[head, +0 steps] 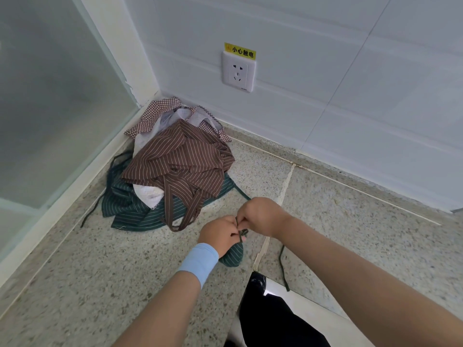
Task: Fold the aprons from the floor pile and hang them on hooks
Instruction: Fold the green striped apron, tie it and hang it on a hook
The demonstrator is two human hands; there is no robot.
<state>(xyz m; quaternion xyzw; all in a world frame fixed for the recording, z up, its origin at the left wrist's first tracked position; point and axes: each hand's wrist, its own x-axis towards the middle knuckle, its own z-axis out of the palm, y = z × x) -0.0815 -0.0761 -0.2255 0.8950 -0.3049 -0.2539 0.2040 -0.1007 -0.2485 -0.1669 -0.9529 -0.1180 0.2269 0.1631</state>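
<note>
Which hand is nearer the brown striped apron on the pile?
Left. Both hold the green apron bundle; the left hand is just lower-right of the brown striped apron, the right hand farther right.

Pile point(150, 194): crumpled aprons on the floor, below and left of the wall socket point(238, 71).
Brown striped apron point(180, 161): on top, straps trailing away from the socket.
Checked apron point(155, 113): at back, nearest the socket.
Green striped apron point(130, 204): lowest, spread flat.
Rolled green apron point(234, 256): small bundle straight below the socket, gripped by left hand point(220, 234); right hand point(260, 216) pinches its tie point(243, 232).
</note>
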